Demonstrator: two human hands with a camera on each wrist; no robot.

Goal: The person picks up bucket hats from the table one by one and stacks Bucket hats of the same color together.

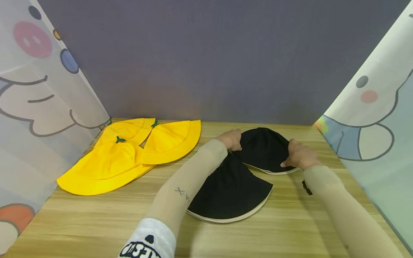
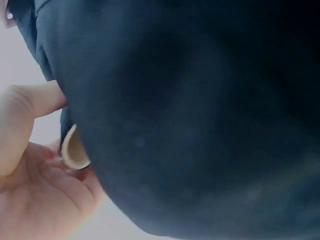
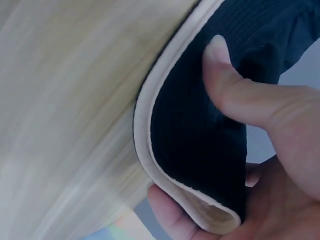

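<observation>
Two folded black bucket hats with cream edging lie on the wooden table (image 1: 290, 222). My left hand (image 1: 230, 139) grips the left edge of the far black hat (image 1: 264, 148), and my right hand (image 1: 298, 154) pinches its right brim. In the left wrist view the black hat (image 2: 200, 110) fills the frame, with my left hand (image 2: 35, 175) curled round its cream edge. The right wrist view shows my right hand (image 3: 280, 165) with its thumb on top of the black hat's brim (image 3: 200, 125) and fingers underneath. The near black hat (image 1: 230, 191) lies flat, partly under my left forearm.
Three yellow bucket hats (image 1: 106, 168) (image 1: 172, 141) (image 1: 129, 129) overlap at the table's left rear. A grey panel (image 1: 206, 61) closes the back. Cartoon-printed curtains (image 1: 38, 107) (image 1: 371, 125) wall in both sides. Bare wood (image 3: 65, 100) lies beside the brim.
</observation>
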